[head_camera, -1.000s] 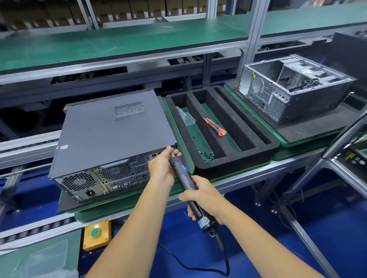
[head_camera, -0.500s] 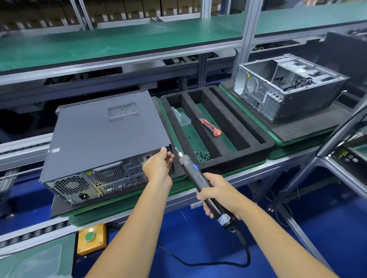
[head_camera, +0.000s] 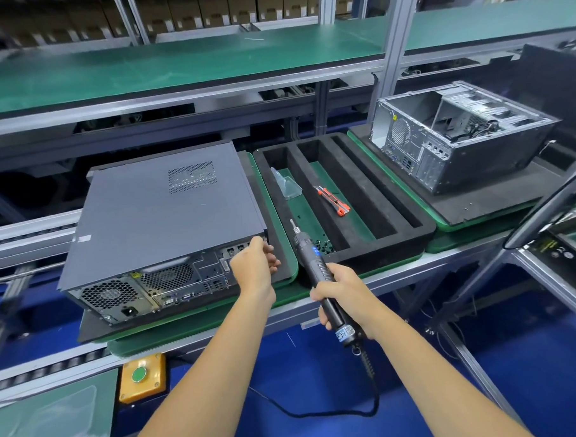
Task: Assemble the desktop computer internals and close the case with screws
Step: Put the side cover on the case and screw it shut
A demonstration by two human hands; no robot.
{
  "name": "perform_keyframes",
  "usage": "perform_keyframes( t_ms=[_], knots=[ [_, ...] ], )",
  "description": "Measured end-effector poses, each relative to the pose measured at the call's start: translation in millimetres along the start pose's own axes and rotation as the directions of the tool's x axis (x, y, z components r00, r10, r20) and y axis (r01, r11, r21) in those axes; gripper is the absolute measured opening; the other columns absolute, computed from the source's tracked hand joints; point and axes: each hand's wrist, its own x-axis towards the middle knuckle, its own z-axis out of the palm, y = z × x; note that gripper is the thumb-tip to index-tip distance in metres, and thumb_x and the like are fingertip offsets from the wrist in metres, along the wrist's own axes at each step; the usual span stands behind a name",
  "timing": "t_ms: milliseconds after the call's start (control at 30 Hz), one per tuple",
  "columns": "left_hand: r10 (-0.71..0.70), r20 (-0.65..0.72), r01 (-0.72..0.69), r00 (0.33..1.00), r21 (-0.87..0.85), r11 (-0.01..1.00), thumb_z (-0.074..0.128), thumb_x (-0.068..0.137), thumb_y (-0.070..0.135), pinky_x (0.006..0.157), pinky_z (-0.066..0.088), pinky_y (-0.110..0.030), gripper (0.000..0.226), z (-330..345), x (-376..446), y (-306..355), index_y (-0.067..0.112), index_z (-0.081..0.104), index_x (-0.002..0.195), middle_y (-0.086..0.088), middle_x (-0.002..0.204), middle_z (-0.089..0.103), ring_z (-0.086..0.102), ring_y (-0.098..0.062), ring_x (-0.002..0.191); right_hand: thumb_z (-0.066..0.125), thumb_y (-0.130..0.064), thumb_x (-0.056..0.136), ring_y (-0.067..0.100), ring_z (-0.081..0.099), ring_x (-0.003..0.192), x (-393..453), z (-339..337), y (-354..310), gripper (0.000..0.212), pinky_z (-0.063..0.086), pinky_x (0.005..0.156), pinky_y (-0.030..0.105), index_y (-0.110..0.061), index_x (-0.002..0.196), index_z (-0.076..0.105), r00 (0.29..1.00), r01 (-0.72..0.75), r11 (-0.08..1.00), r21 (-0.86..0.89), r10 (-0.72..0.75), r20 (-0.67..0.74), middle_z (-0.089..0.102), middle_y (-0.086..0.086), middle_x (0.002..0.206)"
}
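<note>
A closed grey desktop case (head_camera: 161,217) lies flat on a black mat, rear panel with fans and ports facing me. My left hand (head_camera: 254,264) hovers at the case's rear right corner, fingers loosely curled, holding nothing I can see. My right hand (head_camera: 344,296) grips a black electric screwdriver (head_camera: 313,266) by its lower body, the bit pointing up and away, just right of the case and apart from it. Small black screws (head_camera: 324,246) lie in the near end of a black foam tray (head_camera: 396,226).
The foam tray also holds an orange utility knife (head_camera: 334,201) and a clear plastic bag (head_camera: 287,185). An open silver case (head_camera: 458,135) sits at the right. A yellow box with a green button (head_camera: 141,376) hangs below the bench. The screwdriver's cord (head_camera: 321,411) loops below.
The screwdriver has drawn back from the case's rear right corner and moved right. My left hand let go of the bit end and stays near the corner.
</note>
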Motion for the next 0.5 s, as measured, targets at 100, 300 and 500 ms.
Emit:
perform_keyframes(
  t_ms=[100, 300, 500],
  knots=[
    [0.007, 0.124, -0.014, 0.992, 0.060, 0.998, 0.051, 0.079, 0.012, 0.037, 0.032, -0.020, 0.025, 11, -3, -5, 0.010, 0.058, 0.055, -0.001, 0.045, 0.051, 0.042, -0.014, 0.038, 0.064, -0.009, 0.075, 0.025, 0.053, 0.049, 7, -7, -1, 0.035, 0.049, 0.046, 0.032, -0.004, 0.107, 0.050, 0.999, 0.003, 0.997, 0.071, 0.000, -0.038, 0.052, 0.011, 0.068],
    [0.048, 0.301, -0.126, 0.952, 0.244, 0.962, 0.062, 0.081, 0.005, 0.045, 0.045, -0.018, 0.014, 53, 7, -8, 0.004, 0.071, 0.070, -0.010, 0.063, 0.070, 0.061, -0.013, 0.050, 0.062, -0.001, 0.082, 0.025, 0.053, 0.046, 23, -51, -12, 0.020, 0.048, 0.044, 0.031, -0.006, 0.098, 0.050, 0.995, 0.005, 0.999, 0.050, 0.000, -0.096, 0.053, 0.006, 0.059],
    [0.102, 0.265, -0.202, 0.959, 0.384, 0.901, 0.073, 0.074, -0.002, 0.052, 0.049, -0.020, 0.013, 89, 39, -20, 0.008, 0.069, 0.066, -0.006, 0.064, 0.069, 0.064, -0.016, 0.057, 0.062, -0.003, 0.080, 0.025, 0.054, 0.046, 59, -100, -29, 0.019, 0.048, 0.045, 0.030, -0.007, 0.092, 0.047, 0.995, -0.015, 1.000, 0.018, 0.017, -0.094, 0.053, 0.011, 0.065]
  ],
)
